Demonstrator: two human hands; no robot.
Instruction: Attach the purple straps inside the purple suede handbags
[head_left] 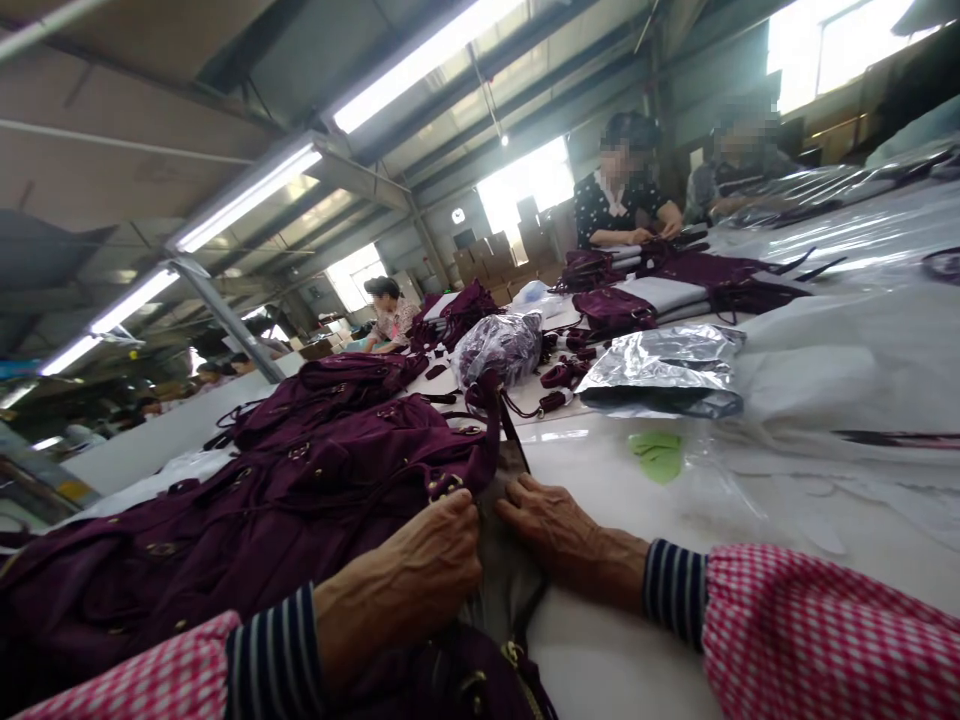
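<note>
A purple bag (pixel 450 680) with brass fittings and a zip lies right in front of me, partly under my arms. A smooth grey-brown panel (pixel 501 575) runs up from it between my hands. My left hand (pixel 439 560) is closed at the panel's left edge, beside a strap with metal rings (pixel 446 485); its fingertips are partly hidden. On the other side, my right hand (pixel 559 530) has its fingers bent and closed on the panel's right edge. A purple strap (pixel 491 430) rises just beyond both hands.
Purple bags (pixel 300 480) are heaped along the left. Ahead lie a clear plastic bundle (pixel 499 348), loose straps (pixel 559 375), a silvery plastic packet (pixel 664 370) and a green piece (pixel 656 455). Co-workers (pixel 622 190) work across the table (pixel 600 640). Plastic sheeting (pixel 847 350) covers the right.
</note>
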